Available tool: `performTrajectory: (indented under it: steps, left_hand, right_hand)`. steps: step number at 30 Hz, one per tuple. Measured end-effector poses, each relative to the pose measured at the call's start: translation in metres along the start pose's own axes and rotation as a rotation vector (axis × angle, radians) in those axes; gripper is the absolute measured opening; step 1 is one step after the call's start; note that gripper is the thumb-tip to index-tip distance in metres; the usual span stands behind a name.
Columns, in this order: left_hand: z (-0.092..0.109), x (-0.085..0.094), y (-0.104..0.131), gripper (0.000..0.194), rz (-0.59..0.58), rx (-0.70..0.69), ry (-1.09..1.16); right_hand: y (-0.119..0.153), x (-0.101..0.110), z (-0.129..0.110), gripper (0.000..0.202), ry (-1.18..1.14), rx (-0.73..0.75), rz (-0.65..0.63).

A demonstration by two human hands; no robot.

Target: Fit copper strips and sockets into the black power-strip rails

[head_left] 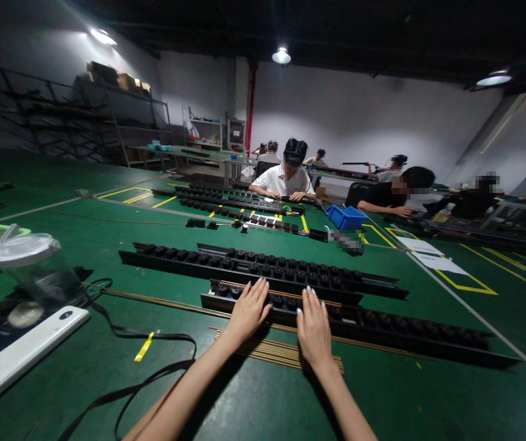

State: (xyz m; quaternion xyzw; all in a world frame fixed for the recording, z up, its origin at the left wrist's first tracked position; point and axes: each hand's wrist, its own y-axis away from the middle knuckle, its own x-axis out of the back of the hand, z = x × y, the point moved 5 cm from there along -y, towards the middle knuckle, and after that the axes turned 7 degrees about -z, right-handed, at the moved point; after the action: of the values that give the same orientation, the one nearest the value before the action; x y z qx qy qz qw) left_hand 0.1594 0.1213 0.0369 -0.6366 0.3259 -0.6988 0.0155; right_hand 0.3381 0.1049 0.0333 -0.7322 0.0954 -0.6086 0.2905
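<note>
My left hand (248, 311) lies palm down over a long black channel rail (419, 340) fitted with a row of black blocks. Its fingers are stretched out and rest on the rail's near wall and inner parts. To its right, my right hand (314, 327) touches the same rail, fingers extended and slightly apart. A thin copper-coloured rod (331, 302) runs along the channel between and beyond my fingers. Below the hands lies a bundle of brass-coloured rods (272, 354), partly hidden by my right hand. What is under my fingertips cannot be made out.
Two similar rails lie behind, one a black rail (152, 260). Longer thin rods (152, 297) stretch left. A black strap (161, 367), a white power bank-like device (28, 352), a clear lidded jug (37, 269) and a blue bin (346, 217) are around. Co-workers sit across the table.
</note>
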Motion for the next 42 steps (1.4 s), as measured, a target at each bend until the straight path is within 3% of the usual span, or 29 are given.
performTrajectory:
  steps: [3, 7, 12, 18, 25, 33, 42]
  left_hand:
    - [0.001, 0.002, 0.000, 0.049, 0.007, 0.014, -0.018]
    - [0.004, 0.005, -0.001, 0.048, 0.013, 0.076, -0.037]
    - [0.019, 0.004, 0.001, 0.052, 0.057, 0.184, -0.061]
    - [0.043, -0.010, 0.006, 0.054, 0.106, 0.137, 0.000]
    - [0.043, -0.019, 0.005, 0.052, 0.179, 0.185, 0.054]
    - [0.042, -0.019, 0.006, 0.052, 0.164, 0.193, 0.062]
    - [0.040, -0.020, 0.007, 0.052, 0.151, 0.187, 0.078]
  right_hand:
    - [-0.009, -0.011, -0.029, 0.050, 0.007, 0.075, -0.059]
    - [-0.012, -0.023, -0.043, 0.050, 0.012, 0.070, -0.080]
    - [-0.010, -0.026, -0.043, 0.050, 0.011, -0.008, -0.087]
    - [-0.008, -0.025, -0.044, 0.053, 0.008, 0.014, -0.131]
    - [-0.010, -0.021, -0.045, 0.050, -0.002, -0.001, -0.147]
    - [-0.016, -0.010, -0.053, 0.052, 0.013, 0.012, -0.135]
    - [-0.015, -0.022, -0.051, 0.055, 0.013, 0.048, -0.213]
